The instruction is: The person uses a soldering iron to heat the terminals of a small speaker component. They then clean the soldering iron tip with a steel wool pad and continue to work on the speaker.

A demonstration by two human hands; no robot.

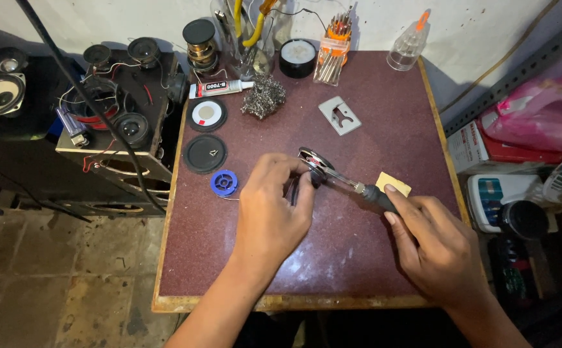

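While soldering iron (pixel 358 188) is gripped by right hand (pixel 432 248) near worktop (pixel 371 270) right edge, small speaker frame (pixel 315 162) is pinched by left hand (pixel 271 209); blue solder spool (pixel 224 183) beside left edge.

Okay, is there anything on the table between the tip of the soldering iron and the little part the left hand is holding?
Nothing visible. The soldering iron, held by the right hand, points its tip straight at the small speaker part pinched by the left hand. The blue solder spool and yellow sponge lie off to the sides.
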